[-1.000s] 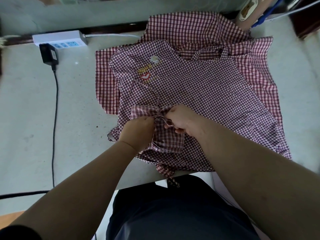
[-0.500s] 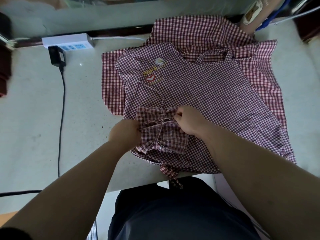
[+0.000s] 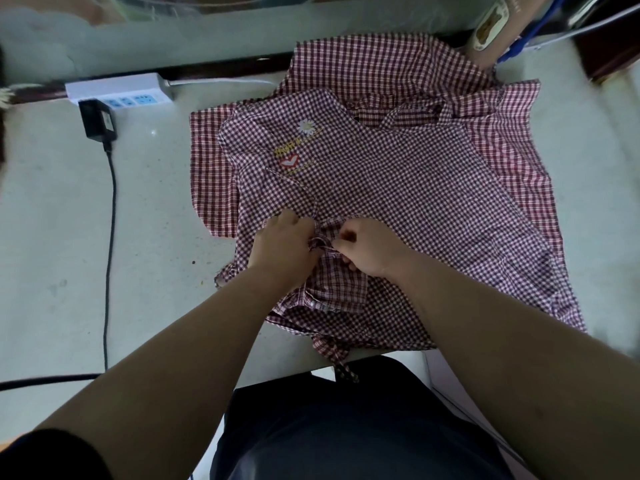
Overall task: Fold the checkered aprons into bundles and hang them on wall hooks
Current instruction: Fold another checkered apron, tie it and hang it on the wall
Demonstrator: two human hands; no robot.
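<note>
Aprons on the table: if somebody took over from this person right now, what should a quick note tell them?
Left hand and right hand both pinch the tie strap wound round a small folded bundle.
The bundle sits on a spread apron, which lies over a second apron on the table.
Done: one bundle folded.
Left: finish its knot, fold the spread aprons, hang all; no hooks are in view.

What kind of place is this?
Probably an indoor work table, in a home or small shop: a pale tabletop, a white power strip with a black adapter, and checkered aprons spread out.
</note>
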